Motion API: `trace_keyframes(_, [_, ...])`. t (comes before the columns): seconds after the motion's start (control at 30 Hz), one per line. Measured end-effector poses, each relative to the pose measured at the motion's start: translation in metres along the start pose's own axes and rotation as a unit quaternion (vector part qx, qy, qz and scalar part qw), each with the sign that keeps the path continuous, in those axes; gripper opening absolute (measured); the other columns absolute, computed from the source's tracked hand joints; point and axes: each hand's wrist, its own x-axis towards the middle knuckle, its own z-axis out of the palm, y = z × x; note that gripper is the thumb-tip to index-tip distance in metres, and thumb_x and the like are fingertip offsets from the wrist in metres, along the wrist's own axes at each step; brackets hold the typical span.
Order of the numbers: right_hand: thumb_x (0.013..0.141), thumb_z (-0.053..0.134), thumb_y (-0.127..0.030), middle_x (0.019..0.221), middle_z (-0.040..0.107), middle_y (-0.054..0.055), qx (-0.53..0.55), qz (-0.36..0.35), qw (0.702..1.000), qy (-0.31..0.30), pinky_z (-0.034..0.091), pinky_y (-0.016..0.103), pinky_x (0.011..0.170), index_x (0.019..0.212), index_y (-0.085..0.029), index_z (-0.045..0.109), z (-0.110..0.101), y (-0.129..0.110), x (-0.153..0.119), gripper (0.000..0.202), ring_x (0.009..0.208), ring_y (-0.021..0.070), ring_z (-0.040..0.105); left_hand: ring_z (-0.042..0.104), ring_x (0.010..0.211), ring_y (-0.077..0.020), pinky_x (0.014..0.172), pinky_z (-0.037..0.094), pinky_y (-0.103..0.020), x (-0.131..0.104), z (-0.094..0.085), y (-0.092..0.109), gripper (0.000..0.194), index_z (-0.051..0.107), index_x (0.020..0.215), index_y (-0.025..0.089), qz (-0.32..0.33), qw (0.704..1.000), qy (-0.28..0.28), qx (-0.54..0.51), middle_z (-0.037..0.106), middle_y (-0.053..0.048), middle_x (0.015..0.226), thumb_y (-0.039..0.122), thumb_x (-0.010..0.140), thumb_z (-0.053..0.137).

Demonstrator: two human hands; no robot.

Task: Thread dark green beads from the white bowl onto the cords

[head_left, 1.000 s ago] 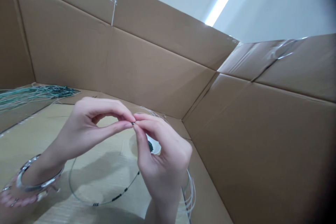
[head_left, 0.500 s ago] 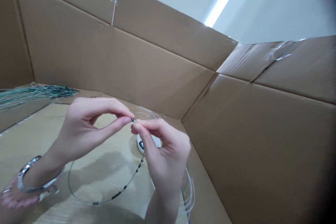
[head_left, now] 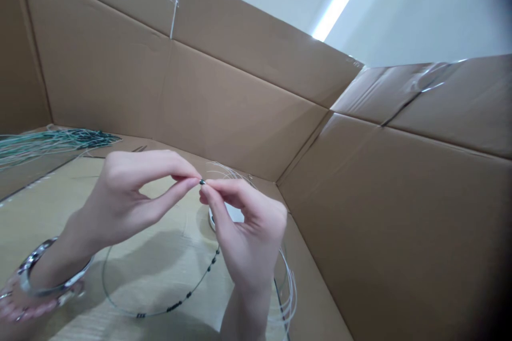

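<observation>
Thumb and forefinger of my left hand [head_left: 136, 197] pinch a small dark bead [head_left: 202, 182]. My right hand [head_left: 248, 229] pinches at the other side of that bead, its fingertips almost meeting the left ones; a thin strand end seems to be between them. Below both hands a thin cord [head_left: 107, 290] hangs in a loop, with dark green beads [head_left: 175, 306] in spaced groups along it. Partly hidden behind my right hand is a white bowl [head_left: 236, 213]. My left wrist wears a silver bangle [head_left: 30, 277] and a pink bead bracelet [head_left: 28, 311].
Cardboard walls [head_left: 240, 112] surround the pale work surface [head_left: 24, 224]. A bundle of green and white strands [head_left: 60, 141] lies at the far left. Clear strands [head_left: 293, 293] curl on the right, and more lie behind my hands.
My fingertips have come slightly closer together around the bead. The right hand has shifted a little left, and the beaded loop has sagged slightly lower and left.
</observation>
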Motion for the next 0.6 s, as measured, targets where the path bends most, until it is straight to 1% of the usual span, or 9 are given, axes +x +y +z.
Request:
trace_keyframes(0.13, [0.082, 0.064, -0.013, 0.068, 0.071, -0.003, -0.024, -0.011, 1.000, -0.007, 0.054, 0.018, 0.054, 0.076, -0.018, 0.067, -0.0004, -0.0001, 0.0006, 0.009, 0.058, 0.0088, 0.067, 0.056, 0.062, -0.0088, 0.061, 0.043, -0.021, 0.0030, -0.0023, 0.0039, 0.012, 0.060, 0.082, 0.019, -0.005, 0.999, -0.021, 0.046, 0.062, 0.002, 0.072, 0.007, 0.081, 0.060])
trace_keyframes(0.27, [0.081, 0.065, -0.013, 0.070, 0.072, -0.003, 0.022, -0.008, 0.999, -0.040, 0.058, 0.019, 0.062, 0.082, -0.018, 0.069, -0.0006, 0.0060, 0.0014, 0.006, 0.062, 0.0096, 0.069, 0.059, 0.064, -0.0098, 0.061, 0.044, -0.020, 0.0032, -0.0067, 0.0034, 0.009, 0.062, 0.086, 0.019, -0.016, 0.998, -0.052, 0.042, 0.066, 0.001, 0.075, 0.012, 0.083, 0.058])
trace_keyframes(0.33, [0.081, 0.065, -0.014, 0.073, 0.073, -0.003, 0.046, 0.006, 0.997, -0.062, 0.059, 0.020, 0.067, 0.085, -0.019, 0.069, -0.0008, 0.0081, 0.0018, 0.007, 0.066, 0.0101, 0.070, 0.061, 0.064, -0.0103, 0.061, 0.044, -0.020, 0.0027, -0.0083, 0.0018, 0.011, 0.064, 0.087, 0.020, -0.019, 0.998, -0.058, 0.033, 0.068, 0.001, 0.076, 0.013, 0.082, 0.058])
trace_keyframes(0.4, [0.081, 0.065, -0.014, 0.075, 0.073, -0.002, 0.056, 0.023, 0.995, -0.076, 0.059, 0.019, 0.067, 0.083, -0.018, 0.069, 0.0001, 0.0080, 0.0022, 0.006, 0.067, 0.0094, 0.070, 0.060, 0.062, -0.0104, 0.059, 0.044, -0.020, 0.0024, -0.0081, 0.0004, 0.010, 0.064, 0.084, 0.021, -0.017, 0.998, -0.051, 0.032, 0.067, 0.002, 0.073, 0.012, 0.081, 0.060])
trace_keyframes(0.5, [0.079, 0.063, -0.012, 0.072, 0.071, -0.003, 0.049, 0.050, 0.995, -0.070, 0.057, 0.019, 0.066, 0.078, -0.017, 0.067, 0.0038, 0.0052, 0.0034, 0.006, 0.064, 0.0084, 0.068, 0.058, 0.060, -0.0101, 0.059, 0.043, -0.021, 0.0030, -0.0043, -0.0006, 0.008, 0.061, 0.079, 0.020, -0.001, 0.998, -0.041, 0.040, 0.064, 0.002, 0.069, 0.012, 0.079, 0.061])
trace_keyframes(0.6, [0.075, 0.060, -0.016, 0.068, 0.069, -0.003, 0.025, 0.093, 0.993, -0.065, 0.056, 0.022, 0.066, 0.072, -0.017, 0.062, 0.0062, 0.0047, 0.0051, 0.004, 0.063, 0.0095, 0.066, 0.057, 0.060, -0.0096, 0.059, 0.043, -0.021, 0.0048, 0.0007, -0.0019, 0.007, 0.060, 0.079, 0.020, 0.026, 0.998, -0.042, 0.049, 0.063, 0.002, 0.070, 0.012, 0.080, 0.061])
